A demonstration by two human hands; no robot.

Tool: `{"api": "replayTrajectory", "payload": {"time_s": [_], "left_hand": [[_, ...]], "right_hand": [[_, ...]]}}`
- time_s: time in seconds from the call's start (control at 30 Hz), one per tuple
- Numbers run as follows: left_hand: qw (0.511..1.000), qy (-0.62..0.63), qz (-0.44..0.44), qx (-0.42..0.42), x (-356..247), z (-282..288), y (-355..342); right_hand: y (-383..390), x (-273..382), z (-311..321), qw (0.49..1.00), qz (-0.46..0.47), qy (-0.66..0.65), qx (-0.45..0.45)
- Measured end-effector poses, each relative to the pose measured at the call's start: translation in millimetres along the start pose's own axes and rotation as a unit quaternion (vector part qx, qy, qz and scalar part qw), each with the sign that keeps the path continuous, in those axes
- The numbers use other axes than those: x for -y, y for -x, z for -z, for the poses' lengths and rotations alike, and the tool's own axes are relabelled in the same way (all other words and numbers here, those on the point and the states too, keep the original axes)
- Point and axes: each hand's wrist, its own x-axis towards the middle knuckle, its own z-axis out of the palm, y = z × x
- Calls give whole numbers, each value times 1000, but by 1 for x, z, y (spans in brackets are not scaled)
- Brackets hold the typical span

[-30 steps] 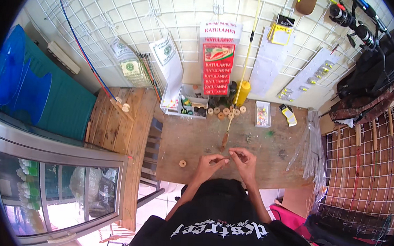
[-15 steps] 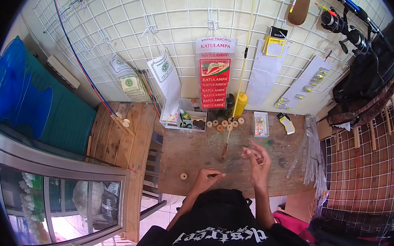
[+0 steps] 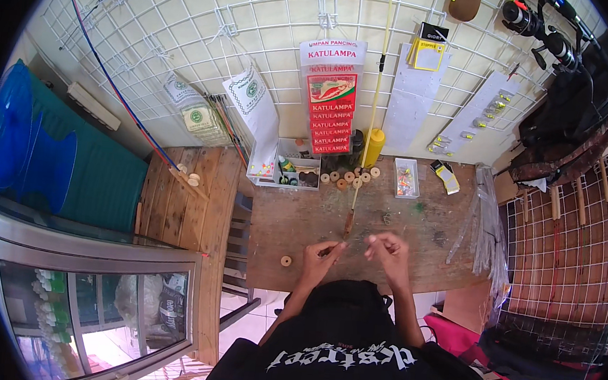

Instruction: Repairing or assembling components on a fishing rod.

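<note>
Over the near edge of the wooden table, my left hand has its thumb and forefinger pinched together. Anything between those fingertips is too small to make out. To its right, my right hand is held with fingers bent inward and the fingertips close together. No thread or line can be seen between the two hands. Just beyond them is the brown handle of a thin yellow fishing rod, which leans up against the wall grid. A round wooden disc with a centre hole lies left of my left hand.
Several wooden discs cluster at the table's back, by a yellow bottle. A white organizer and a small white box flank them. Clear plastic sleeves lie at right. A glass-paned cabinet stands left.
My right hand has come down nearer to me and its fingers have curled in more. My left hand has risen slightly. The whole view has tilted a little.
</note>
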Motion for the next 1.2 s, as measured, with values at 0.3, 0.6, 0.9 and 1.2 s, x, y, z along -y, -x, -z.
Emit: {"api": "replayTrajectory", "payload": {"time_s": [0.3, 0.6, 0.9, 1.2], "left_hand": [[998, -28, -33, 36, -16, -2, 1], [984, -127, -65, 110, -7, 5, 1], [976, -173, -76, 110, 3, 6, 4], [970, -193, -52, 137, 0, 12, 4]], "right_hand": [[3, -36, -9, 998, -55, -3, 43], [-6, -31, -12, 995, -59, -78, 31], [-10, -13, -15, 989, -45, -134, 30], [-9, -6, -20, 981, -53, -184, 14]]}}
